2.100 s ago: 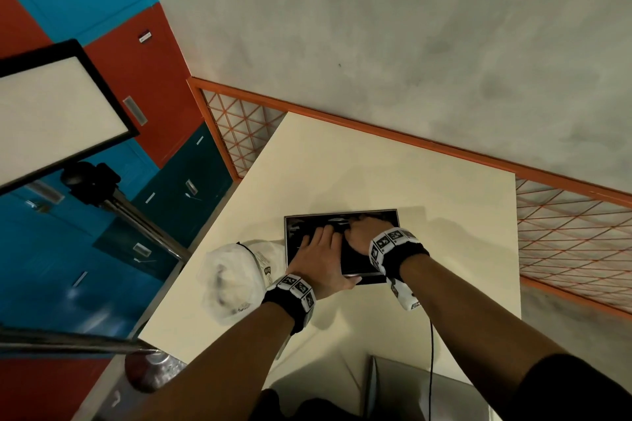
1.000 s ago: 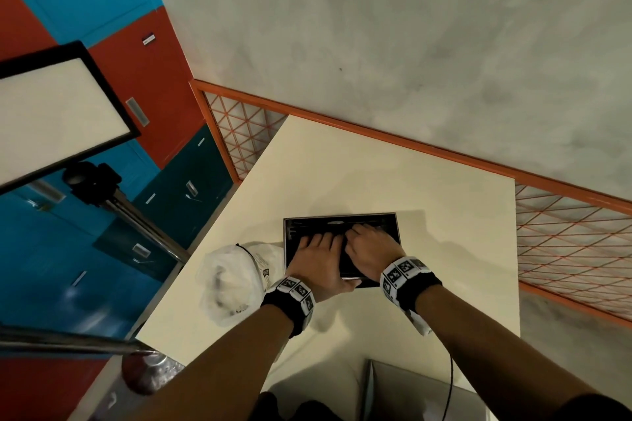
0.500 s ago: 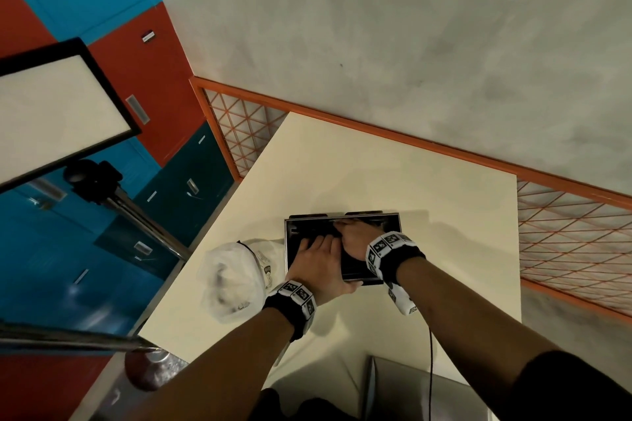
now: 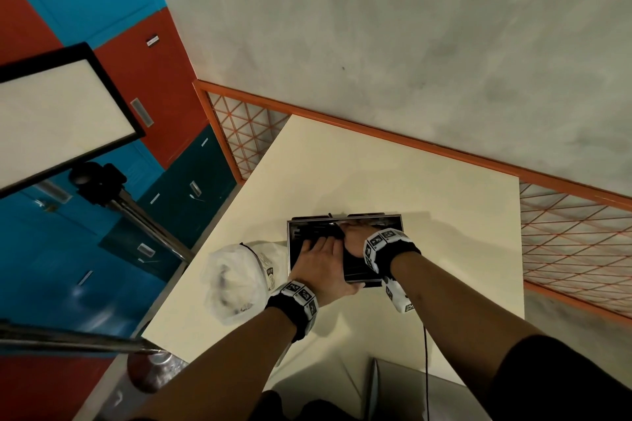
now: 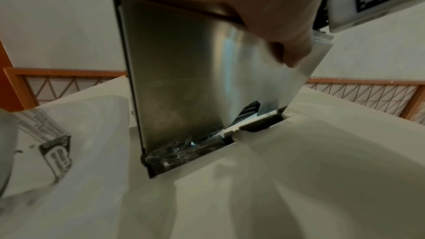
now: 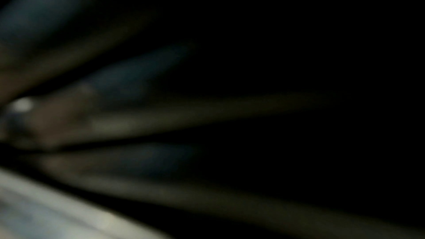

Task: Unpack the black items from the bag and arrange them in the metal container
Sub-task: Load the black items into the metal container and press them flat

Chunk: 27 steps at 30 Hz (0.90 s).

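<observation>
Room: grey wall ahead, orange-framed mesh rail along two sides, red and blue lockers off to the left, a light panel on a stand.
Worktop: cream worktop, lit from the left, carrying everything in play.
Metal container: shallow steel container sitting flat, mid-worktop, straight in front of the body; placed close so both arms reach in without stretching.
Black items: dark, slender pieces lying inside the container along its far left part, roughly side by side; exact kind too small to tell.
Bag: crumpled clear plastic bag just beside the container's left wall, some dark shapes seemingly left inside; parked within easy reach for the next grab, by the look of it.
Left hand: left hand laid over the near left of the container, fingers straight and together, flat on the contents; thumb hooked over the near steel wall in the left wrist view. Probably pressing and steadying the row while the other side gets tidied.
Right hand: right hand reaching deeper, toward the far wall, knuckles up, fingers hidden under the hand itself; whether curled on a piece or spread flat, cannot tell. Right wrist view dark and blurred, no help.
Step in hand: likely nudging the pieces into a neat row.
Progress: well along, though the bag may not be emptied yet.
Risk: loose pieces rolling out of line once pressure lifts.
</observation>
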Motion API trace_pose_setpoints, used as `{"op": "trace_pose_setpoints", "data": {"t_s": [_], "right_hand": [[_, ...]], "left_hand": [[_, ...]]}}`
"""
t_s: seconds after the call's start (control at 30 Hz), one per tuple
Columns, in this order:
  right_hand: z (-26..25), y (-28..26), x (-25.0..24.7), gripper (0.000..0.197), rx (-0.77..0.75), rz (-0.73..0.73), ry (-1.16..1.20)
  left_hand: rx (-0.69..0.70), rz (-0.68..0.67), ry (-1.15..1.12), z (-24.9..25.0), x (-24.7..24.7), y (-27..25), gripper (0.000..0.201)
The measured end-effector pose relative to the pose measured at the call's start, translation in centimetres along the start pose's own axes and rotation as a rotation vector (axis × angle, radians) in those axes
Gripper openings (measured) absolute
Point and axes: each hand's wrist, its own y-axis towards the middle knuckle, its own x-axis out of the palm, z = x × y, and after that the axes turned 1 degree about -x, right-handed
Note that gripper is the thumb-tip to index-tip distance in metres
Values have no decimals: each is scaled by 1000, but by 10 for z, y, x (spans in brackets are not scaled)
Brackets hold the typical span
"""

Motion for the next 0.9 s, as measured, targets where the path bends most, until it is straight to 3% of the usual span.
{"op": "trace_pose_setpoints", "data": {"t_s": [0.17, 0.33, 0.5, 0.7, 0.9], "right_hand": [[0, -2, 1, 44, 1, -16, 12], [6, -2, 0, 53, 13, -40, -33], [-3, -1, 0, 41, -24, 55, -105], [-11, -3, -11, 22, 98, 38, -58], [-3, -2, -9, 29, 71, -8, -65]], "left_hand": [[8, -7, -16, 1, 1, -3, 79], [19, 0, -34, 1, 0, -1, 76], [18, -1, -24, 0, -2, 1, 78], [52, -29, -36, -2, -9, 3, 77], [114, 49, -53, -3, -4, 2, 84]]}}
